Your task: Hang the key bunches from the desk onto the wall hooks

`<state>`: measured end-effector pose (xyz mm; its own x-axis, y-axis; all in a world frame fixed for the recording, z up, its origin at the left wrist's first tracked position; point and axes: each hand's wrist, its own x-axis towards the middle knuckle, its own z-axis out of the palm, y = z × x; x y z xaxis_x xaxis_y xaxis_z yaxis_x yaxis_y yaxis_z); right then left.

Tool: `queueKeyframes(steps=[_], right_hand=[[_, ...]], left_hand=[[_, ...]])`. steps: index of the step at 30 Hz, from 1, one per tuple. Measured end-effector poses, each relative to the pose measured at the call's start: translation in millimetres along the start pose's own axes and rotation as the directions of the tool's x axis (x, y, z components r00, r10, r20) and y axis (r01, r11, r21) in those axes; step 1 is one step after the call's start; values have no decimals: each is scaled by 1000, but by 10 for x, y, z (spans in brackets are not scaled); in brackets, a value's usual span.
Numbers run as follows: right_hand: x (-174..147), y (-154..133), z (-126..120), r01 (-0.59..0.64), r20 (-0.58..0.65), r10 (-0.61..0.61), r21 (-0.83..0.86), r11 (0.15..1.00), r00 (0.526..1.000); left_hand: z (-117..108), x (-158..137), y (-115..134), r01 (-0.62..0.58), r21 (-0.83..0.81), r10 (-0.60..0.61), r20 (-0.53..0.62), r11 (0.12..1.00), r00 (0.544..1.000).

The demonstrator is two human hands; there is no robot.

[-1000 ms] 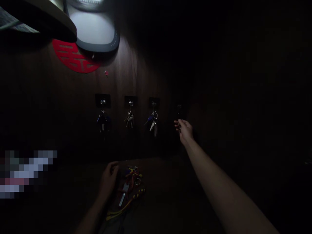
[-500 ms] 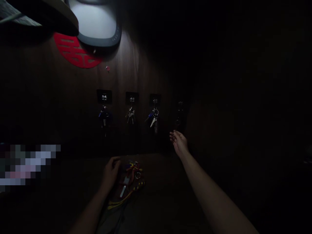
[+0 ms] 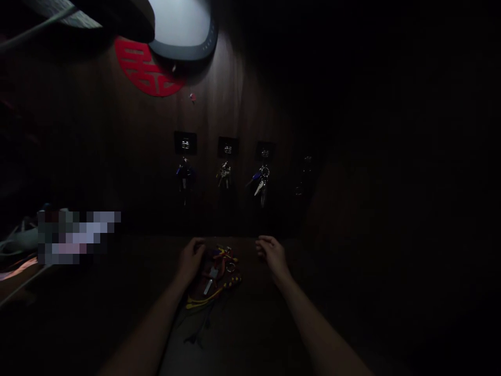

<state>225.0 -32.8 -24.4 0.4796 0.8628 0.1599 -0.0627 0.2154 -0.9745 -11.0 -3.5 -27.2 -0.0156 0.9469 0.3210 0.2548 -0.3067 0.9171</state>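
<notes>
Flanked corded keychain [image 3: 213,273] at 6 o'clock with left hand [image 3: 191,256], fingers parted, at its 10 and right hand [image 3: 273,256] curled at its 2, contents impossible to tell; judged it light, limp-corded, stiff-metalled, best pinched by split ring [image 3: 227,269], as laid on dim tabletop [image 3: 238,329] below key bunches [image 3: 224,176] hung at 12 on shadowed wood-grain wall [image 3: 223,107].

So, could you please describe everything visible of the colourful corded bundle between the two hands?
The colourful corded bundle lies on a dark surface, nearer the left hand than the right hand. It shows yellow strands reaching towards the viewer, red parts, a dark section with yellow spots, a metallic-looking ring and a flat silvery piece. It's too dim to tell whether the left hand touches it.
</notes>
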Motion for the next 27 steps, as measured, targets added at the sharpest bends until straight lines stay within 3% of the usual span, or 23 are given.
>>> queueKeyframes(steps=[2,4,6,8,10,12,14,19,27], right_hand=[[-110,27,118,60,95,-48,-127,990,994],[-212,19,205,217,221,-164,-244,945,961],[-298,-1,254,406,379,-275,-324,855,883],[-356,-7,268,543,529,-314,-359,759,788],[-380,9,258,628,627,-315,-368,685,712],[-377,38,235,677,673,-308,-389,625,672],[-358,65,206,696,691,-283,-437,570,665],[-318,89,131,681,681,-219,-541,493,699],[-315,89,116,675,690,-191,-545,497,698]], left_hand=[[-2,-2,-18,-3,6,3,7,1000,1000],[-5,-8,-30,-14,13,13,26,1000,1000],[-9,-17,-39,-35,29,33,62,999,998],[-12,-27,-46,-56,55,51,98,997,994],[-16,-37,-54,-83,83,71,131,993,989],[-21,-50,-64,-127,109,108,167,986,980],[-27,-65,-72,-203,141,168,226,969,960],[-31,-96,-81,-394,245,275,407,886,871],[-78,-100,-43,-405,355,227,449,842,864]])
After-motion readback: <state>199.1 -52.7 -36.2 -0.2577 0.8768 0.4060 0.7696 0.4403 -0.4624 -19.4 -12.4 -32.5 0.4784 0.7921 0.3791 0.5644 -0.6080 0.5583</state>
